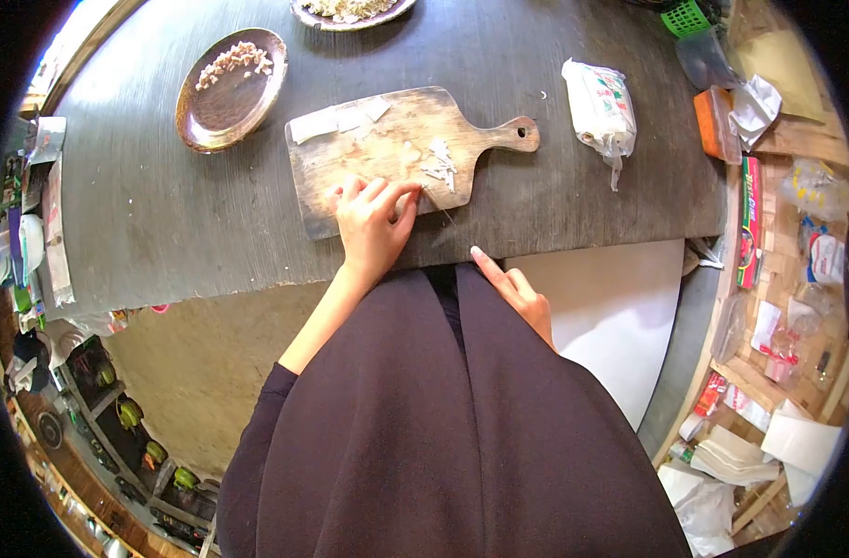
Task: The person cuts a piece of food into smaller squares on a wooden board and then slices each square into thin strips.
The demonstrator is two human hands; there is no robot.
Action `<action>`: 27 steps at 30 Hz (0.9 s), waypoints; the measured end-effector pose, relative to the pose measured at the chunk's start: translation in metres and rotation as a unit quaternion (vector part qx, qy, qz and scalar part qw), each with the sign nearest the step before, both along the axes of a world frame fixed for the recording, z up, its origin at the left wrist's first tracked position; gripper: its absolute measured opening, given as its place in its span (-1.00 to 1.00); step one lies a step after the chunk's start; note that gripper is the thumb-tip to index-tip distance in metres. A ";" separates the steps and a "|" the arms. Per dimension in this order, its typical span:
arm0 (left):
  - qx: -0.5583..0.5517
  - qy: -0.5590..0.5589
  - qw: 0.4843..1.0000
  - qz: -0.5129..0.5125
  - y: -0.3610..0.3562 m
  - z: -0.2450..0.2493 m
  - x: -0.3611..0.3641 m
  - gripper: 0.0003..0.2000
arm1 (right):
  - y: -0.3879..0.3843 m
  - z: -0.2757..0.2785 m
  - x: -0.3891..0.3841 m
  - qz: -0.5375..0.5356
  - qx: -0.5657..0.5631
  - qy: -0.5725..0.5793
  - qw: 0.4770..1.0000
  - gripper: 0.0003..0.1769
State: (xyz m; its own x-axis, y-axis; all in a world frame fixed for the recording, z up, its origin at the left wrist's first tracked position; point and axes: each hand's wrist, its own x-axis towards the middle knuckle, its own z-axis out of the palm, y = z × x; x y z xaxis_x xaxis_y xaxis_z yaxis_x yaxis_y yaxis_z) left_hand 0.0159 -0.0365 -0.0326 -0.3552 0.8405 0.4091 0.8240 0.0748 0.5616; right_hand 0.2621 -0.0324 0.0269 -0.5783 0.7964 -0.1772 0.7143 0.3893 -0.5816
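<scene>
A wooden cutting board lies on the dark table, its handle pointing right. My left hand rests on its front edge, fingers bent and closed over something mostly hidden beneath them. My right hand is at the table's front edge, closed on a knife with the index finger stretched along it; the thin blade reaches the board beside my left fingertips, and the handle is hidden. Thin white strips lie near the board's right side. Flat white pieces are at its far left corner.
A brown plate with small pinkish pieces stands at the back left. Another plate with pale chopped food is at the far edge. A white plastic package lies right of the board. An orange container stands near the right edge.
</scene>
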 end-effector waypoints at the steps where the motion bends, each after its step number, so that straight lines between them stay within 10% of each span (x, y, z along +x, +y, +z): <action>1: -0.001 -0.002 1.000 -0.002 0.000 -0.001 0.000 -0.85 | 0.000 0.001 -0.001 0.002 0.003 -0.003 1.000 -0.21; 17: 0.000 -0.011 1.000 -0.010 -0.001 -0.006 -0.002 -0.86 | -0.005 -0.022 -0.023 0.014 0.201 -0.009 0.979 -0.34; 27: -0.003 -0.011 1.000 -0.017 -0.002 -0.006 -0.002 -0.84 | -0.009 -0.012 -0.024 0.001 0.035 -0.056 0.998 -0.20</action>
